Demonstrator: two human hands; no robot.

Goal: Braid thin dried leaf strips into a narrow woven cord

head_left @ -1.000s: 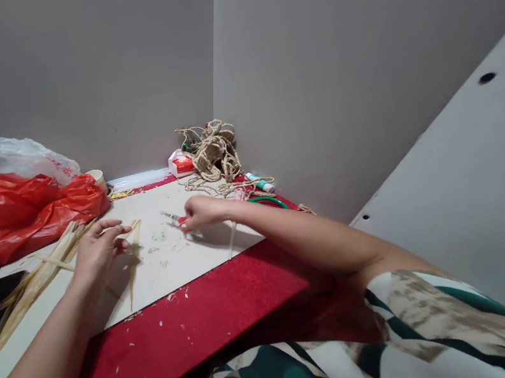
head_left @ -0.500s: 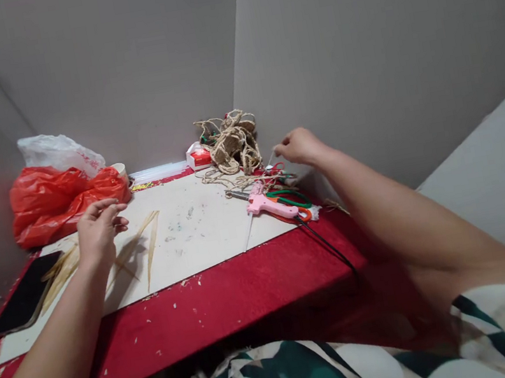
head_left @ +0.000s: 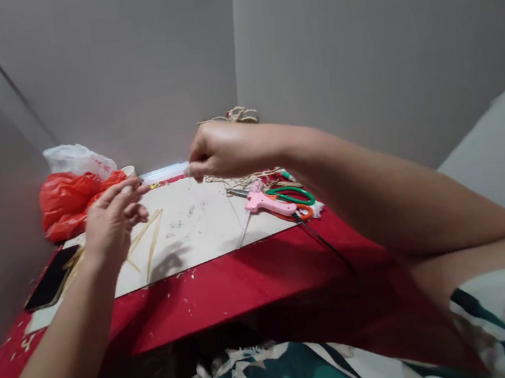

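Note:
My right hand (head_left: pixel 211 152) is raised over the back of the white board (head_left: pixel 209 222), its fingers pinched. A thin pale strand (head_left: pixel 189 177), very faint, shows at the fingertips; its kind is unclear. My left hand (head_left: pixel 114 215) hovers over the left part of the board with fingers stretched, holding nothing visible. Below and beside it lie dry straw-coloured strips (head_left: pixel 152 248). A pink glue gun (head_left: pixel 262 202) rests at the board's right side, a glue stick poking out. Scissors with green and orange handles (head_left: pixel 299 195) lie against it.
Red and white plastic bags (head_left: pixel 68 203) stand at the back left, near a black phone (head_left: pixel 50 281). Clear sticks (head_left: pixel 165 173) lie along the back. Braided cord (head_left: pixel 242 114) is piled behind my right arm. A black cable (head_left: pixel 327 244) crosses the red table cover (head_left: pixel 230 286).
My right hand has swung left from beside the cord pile to over the board, close to my left hand. My left hand has shifted slightly right. The view has moved a little.

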